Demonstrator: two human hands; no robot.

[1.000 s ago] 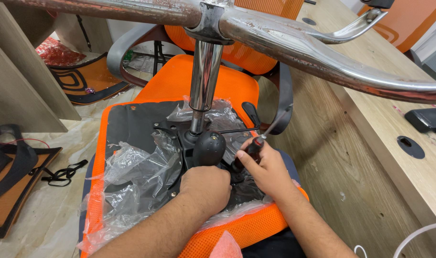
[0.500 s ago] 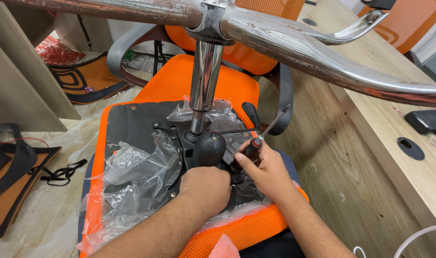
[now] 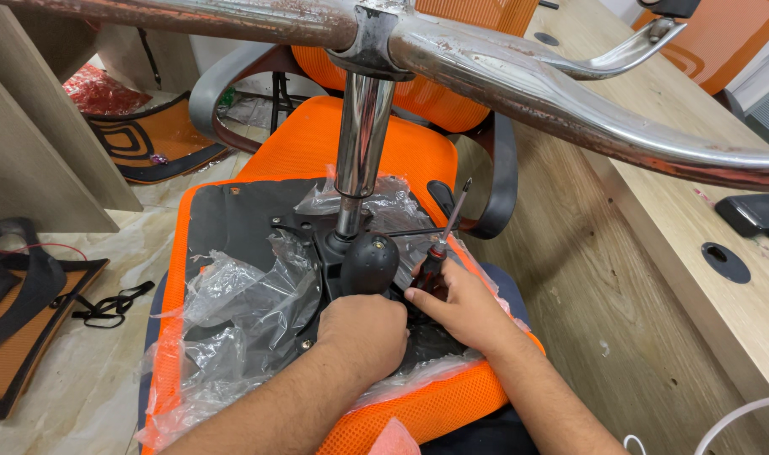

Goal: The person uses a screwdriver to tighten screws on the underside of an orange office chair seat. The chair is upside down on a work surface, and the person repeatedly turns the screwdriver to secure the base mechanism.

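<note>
An orange office chair lies upside down, its black seat underside (image 3: 233, 223) facing me. A chrome gas column (image 3: 361, 135) rises from the black mechanism next to a round black knob (image 3: 369, 263). My left hand (image 3: 363, 333) is curled into a fist just below the knob, pressing on the mechanism; what its fingers grip is hidden. My right hand (image 3: 464, 307) holds a screwdriver (image 3: 442, 240) by its red-and-black handle, with the shaft pointing up and away to the right of the knob.
Crumpled clear plastic wrap (image 3: 249, 307) covers much of the seat underside. The chrome star base (image 3: 570, 101) spans overhead. A grey armrest (image 3: 498, 181) curves behind the screwdriver. A wooden desk (image 3: 654, 253) stands at right, and chair parts and black straps (image 3: 106, 305) lie on the left floor.
My right hand has shifted slightly toward the knob, and the screwdriver's shaft now sticks up clear of the hand. My left hand has stayed on the mechanism.
</note>
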